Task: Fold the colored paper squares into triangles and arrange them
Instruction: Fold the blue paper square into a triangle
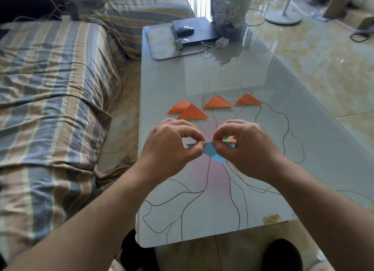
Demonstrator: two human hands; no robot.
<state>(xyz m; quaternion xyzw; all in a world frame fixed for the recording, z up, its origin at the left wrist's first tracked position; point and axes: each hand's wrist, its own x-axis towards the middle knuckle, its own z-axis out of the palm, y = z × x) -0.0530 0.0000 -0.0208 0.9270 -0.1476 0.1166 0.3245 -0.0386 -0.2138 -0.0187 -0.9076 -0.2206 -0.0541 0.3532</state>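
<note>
Pinching the top edge of a blue paper piece (212, 154) between curled thumb and forefinger, left hand (172, 147) on one end, right hand (247, 147) on the other, both lifted just above the glass tabletop (263, 113). Gripping firmly on both sides, fingertips nearly meeting at the middle of the edge.

Risking, by my reading, a crooked crease: pulling unevenly with either hand could be sliding the two layers apart, leaving corners mismatched. Squeezing too hard near the centre could be wrinkling the thin sheet or adding a stray fold. Working in the air rather than flat against the table could be letting the lower point sag and twist. Lowering carelessly could also be nudging the finished pieces just beyond the knuckles.

Looking already folded, the blue paper: a straight upper edge, sides tapering to a blunt point hanging toward the wrists, a diagonal crease showing across its face. Peeking from under the right palm, a scrap of orange and green (229, 139), too hidden for telling what it is.

Lying just past the fingers, four orange triangles (218, 102): two overlapping beyond the left hand, two more in a row beyond the right, points aiming away. Sitting well farther off, a computer mouse (184, 30) on a dark flat box (195, 31).
</note>
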